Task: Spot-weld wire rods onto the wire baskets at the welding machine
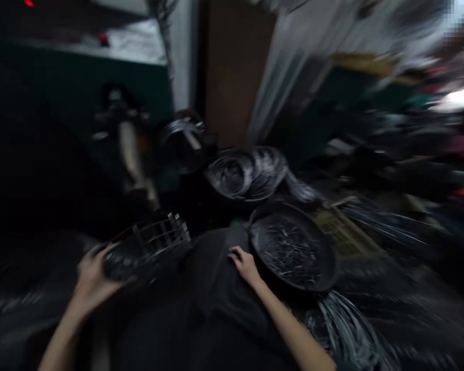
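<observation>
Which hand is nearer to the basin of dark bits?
Right: the right hand is just left of the basin; the left hand is farther left, by the wire rack.

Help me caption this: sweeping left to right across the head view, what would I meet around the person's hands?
By their middles: left hand, wire-grid rack, right hand, round dark pan, yellowish slatted crate.
</observation>
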Tool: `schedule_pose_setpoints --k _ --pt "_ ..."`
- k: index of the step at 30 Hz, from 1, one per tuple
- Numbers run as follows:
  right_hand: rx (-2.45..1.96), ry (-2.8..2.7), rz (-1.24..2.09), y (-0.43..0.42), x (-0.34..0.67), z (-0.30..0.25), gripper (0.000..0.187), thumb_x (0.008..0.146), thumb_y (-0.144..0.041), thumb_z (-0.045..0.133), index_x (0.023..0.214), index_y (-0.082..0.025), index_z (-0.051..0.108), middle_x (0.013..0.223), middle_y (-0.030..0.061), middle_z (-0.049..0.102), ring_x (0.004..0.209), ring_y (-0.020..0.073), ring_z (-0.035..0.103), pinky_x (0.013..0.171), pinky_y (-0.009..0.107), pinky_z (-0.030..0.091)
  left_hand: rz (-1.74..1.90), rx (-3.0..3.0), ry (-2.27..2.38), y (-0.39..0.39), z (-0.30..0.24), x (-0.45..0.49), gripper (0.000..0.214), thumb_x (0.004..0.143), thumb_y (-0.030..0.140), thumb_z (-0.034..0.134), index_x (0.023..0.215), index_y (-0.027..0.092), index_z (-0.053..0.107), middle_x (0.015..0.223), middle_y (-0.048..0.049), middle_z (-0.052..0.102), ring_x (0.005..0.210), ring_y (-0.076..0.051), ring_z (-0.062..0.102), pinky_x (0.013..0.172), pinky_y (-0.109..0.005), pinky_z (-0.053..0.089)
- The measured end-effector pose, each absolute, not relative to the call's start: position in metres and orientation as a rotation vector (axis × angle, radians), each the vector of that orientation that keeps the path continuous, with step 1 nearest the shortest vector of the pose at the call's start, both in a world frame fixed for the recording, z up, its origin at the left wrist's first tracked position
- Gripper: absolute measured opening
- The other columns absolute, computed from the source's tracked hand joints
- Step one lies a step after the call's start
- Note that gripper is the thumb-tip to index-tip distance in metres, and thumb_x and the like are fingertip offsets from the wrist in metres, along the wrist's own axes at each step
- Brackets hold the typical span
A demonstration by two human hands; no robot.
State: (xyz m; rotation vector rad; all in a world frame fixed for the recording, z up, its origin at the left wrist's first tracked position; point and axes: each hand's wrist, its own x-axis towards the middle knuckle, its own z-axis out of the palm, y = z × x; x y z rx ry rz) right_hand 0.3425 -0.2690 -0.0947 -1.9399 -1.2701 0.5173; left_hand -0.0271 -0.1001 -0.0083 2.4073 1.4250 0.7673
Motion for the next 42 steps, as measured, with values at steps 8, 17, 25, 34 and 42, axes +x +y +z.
schedule_pose_setpoints --k 8,17,25,34,42 --pt "-2.013 -1.325 0.522 -0.355 0.279 -0.143 0.042 0.085 -0.055 0.047 0.093 -0.019 0.067 0.091 0.0091 0.072 0.079 0.0222 0.068 0.074 0.031 0.052 0.684 2.337 1.363 -0.129 -0.018 -0.041 0.094 0.051 0.052 0.086 0.129 0.017 0.045 0.134 -0.0174 0.033 0.129 -0.037 0.033 0.109 -0.052 0.032" --pt "-1.918 -1.262 0.724 -0.339 0.255 -0.088 0.035 0.082 -0.052 0.055 0.088 -0.02 0.067 0.083 0.0051 0.072 0.075 0.0196 0.067 0.072 0.029 0.052 0.615 2.481 1.195 -0.124 -0.011 0.003 0.095 0.05 0.046 0.088 0.131 0.017 0.046 0.134 -0.0198 0.032 0.125 -0.039 0.031 0.106 -0.057 0.028" --pt "-1.471 -1.761 1.08 -0.192 0.248 0.015 0.026 0.084 -0.042 0.059 0.09 -0.02 0.073 0.087 0.0021 0.073 0.084 0.0181 0.068 0.077 0.029 0.051 0.555 2.553 1.172 -0.12 -0.004 0.032 0.09 0.056 0.045 0.085 0.132 0.02 0.044 0.136 -0.0197 0.032 0.126 -0.041 0.03 0.107 -0.063 0.022" --pt "-1.295 -2.534 0.097 -0.166 0.224 0.005 0.038 0.087 -0.038 0.059 0.12 -0.019 0.064 0.105 0.0073 0.073 0.069 0.0185 0.069 0.054 0.026 0.044 0.679 2.421 1.262 -0.125 0.0 0.013 0.077 0.055 0.044 0.085 0.119 0.018 0.05 0.134 -0.0195 0.033 0.125 -0.039 0.032 0.105 -0.058 0.03" --pt "-1.201 -2.519 -0.02 -0.139 0.227 0.011 0.027 0.092 -0.033 0.05 0.11 -0.027 0.069 0.097 0.0009 0.075 0.069 0.0132 0.068 0.059 0.023 0.043 0.733 2.384 1.289 -0.107 0.006 0.011 0.082 0.052 0.041 0.088 0.122 0.019 0.051 0.136 -0.0189 0.031 0.127 -0.039 0.032 0.106 -0.058 0.031"
